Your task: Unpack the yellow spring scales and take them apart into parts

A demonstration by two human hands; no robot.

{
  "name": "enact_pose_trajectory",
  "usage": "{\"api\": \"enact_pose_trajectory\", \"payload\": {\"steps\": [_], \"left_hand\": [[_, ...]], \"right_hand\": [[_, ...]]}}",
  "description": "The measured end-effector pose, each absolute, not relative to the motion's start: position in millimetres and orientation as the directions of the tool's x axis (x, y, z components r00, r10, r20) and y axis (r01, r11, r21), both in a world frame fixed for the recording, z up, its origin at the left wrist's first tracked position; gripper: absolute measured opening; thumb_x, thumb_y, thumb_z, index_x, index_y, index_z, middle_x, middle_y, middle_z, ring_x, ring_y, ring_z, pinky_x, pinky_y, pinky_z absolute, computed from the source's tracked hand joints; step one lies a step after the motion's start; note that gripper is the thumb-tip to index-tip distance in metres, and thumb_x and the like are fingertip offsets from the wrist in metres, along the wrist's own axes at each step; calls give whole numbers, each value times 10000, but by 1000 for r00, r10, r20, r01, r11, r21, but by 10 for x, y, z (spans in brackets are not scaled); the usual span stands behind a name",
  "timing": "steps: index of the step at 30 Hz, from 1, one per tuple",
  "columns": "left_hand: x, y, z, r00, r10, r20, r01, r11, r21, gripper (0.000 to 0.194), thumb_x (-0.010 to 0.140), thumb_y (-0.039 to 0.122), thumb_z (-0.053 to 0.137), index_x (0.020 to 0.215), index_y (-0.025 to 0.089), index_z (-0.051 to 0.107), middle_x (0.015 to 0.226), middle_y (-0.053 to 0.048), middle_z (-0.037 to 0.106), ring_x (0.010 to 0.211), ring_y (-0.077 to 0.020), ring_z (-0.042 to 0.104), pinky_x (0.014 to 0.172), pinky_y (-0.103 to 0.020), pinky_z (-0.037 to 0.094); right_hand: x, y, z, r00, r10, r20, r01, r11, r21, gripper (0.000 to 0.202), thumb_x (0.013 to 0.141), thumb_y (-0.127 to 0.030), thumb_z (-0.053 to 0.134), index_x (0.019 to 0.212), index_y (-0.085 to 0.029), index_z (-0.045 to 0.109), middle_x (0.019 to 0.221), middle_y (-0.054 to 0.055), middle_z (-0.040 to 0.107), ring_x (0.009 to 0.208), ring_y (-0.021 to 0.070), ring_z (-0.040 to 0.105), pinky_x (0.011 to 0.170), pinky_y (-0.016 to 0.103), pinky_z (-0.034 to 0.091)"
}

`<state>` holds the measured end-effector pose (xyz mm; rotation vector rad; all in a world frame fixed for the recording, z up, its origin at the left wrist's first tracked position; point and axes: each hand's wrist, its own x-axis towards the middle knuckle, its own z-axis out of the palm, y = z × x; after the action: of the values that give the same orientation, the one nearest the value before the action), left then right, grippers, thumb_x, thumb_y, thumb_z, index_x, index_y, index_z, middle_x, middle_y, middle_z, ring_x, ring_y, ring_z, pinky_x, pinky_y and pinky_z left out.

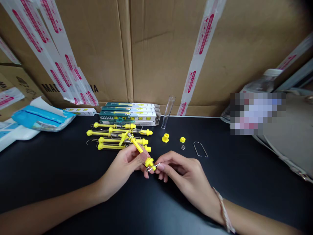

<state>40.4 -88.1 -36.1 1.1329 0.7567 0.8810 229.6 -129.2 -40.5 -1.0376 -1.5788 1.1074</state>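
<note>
My left hand (129, 160) is closed round the yellow plastic core of a spring scale (137, 145), tilted with its lower end toward me. At that end my right hand (179, 169) pinches a small metal hook (156, 165) between thumb and fingertips, against the yellow end piece. Whether the hook passes through the piece cannot be made out. Beyond my hands lie a flanged yellow cap (165, 138), a small yellow ring-like cap (182, 139), a tiny coil spring (183, 147) and a bent wire loop (201, 149). A clear tube (168, 112) stands behind them, leaning slightly.
Several assembled spring scales (105, 147) lie behind my left hand, with stacked narrow boxes (129, 118) behind them. A blue packet (44, 112) is at left. At right are a plastic bottle (262, 83) and a grey bag (290, 130). Taped cardboard (156, 58) walls the back.
</note>
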Motion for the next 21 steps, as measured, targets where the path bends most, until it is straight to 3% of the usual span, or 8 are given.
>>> {"api": "enact_pose_trajectory", "payload": {"steps": [4,7,10,13,15,18,21], "left_hand": [[405,-898,-374,471,875,-116,-74,170,983,567,745,685,730,803,131,621,644,-1,623,483,-131,619,397,-209,466],[374,-955,-363,521,838,-160,57,153,987,649,816,763,572,652,136,606,558,-20,583,412,-121,558,331,-199,373],[322,-1031,-301,450,892,-46,213,-57,975,627,963,626,438,553,167,559,474,1,505,392,-98,479,352,-203,331],[275,-1094,-245,342,840,422,340,-529,777,334,981,329,523,689,185,597,637,3,573,566,-110,534,536,-211,451],[264,-1118,-247,391,712,583,395,-702,593,78,945,224,581,970,200,650,898,-31,655,835,-154,618,771,-247,518],[280,-1122,-298,542,615,573,450,-788,420,380,944,204,614,1315,197,533,1263,-98,609,1235,-221,528,1083,-344,411],[301,-1094,-340,613,576,541,436,-818,376,306,976,256,605,1267,189,540,1259,-97,628,1273,-228,510,1136,-370,356]], "right_hand": [[2296,-1292,-375,-205,964,170,-10,171,-985,153,930,-335,678,886,-192,710,713,9,718,587,103,647,555,193,532],[2304,-1302,-355,-202,968,147,-68,136,-988,164,915,-347,699,875,-189,708,705,16,720,584,105,644,544,197,525],[2313,-1307,-343,-193,973,128,-69,117,-991,180,909,-359,709,867,-184,705,699,21,715,577,105,631,546,206,517],[2321,-1305,-334,-194,974,116,-60,107,-992,197,907,-370,711,862,-178,704,707,26,709,580,106,625,549,212,513],[2326,-1300,-328,-206,973,108,-73,95,-993,201,904,-370,716,859,-175,704,700,23,703,583,103,623,553,207,510],[2334,-1292,-326,-245,965,91,-144,57,-988,198,901,-369,722,871,-175,694,685,14,695,585,96,618,555,197,508],[2333,-1284,-334,-286,956,70,-222,5,-975,195,899,-362,730,891,-174,682,692,14,702,581,95,621,546,195,507]]}}
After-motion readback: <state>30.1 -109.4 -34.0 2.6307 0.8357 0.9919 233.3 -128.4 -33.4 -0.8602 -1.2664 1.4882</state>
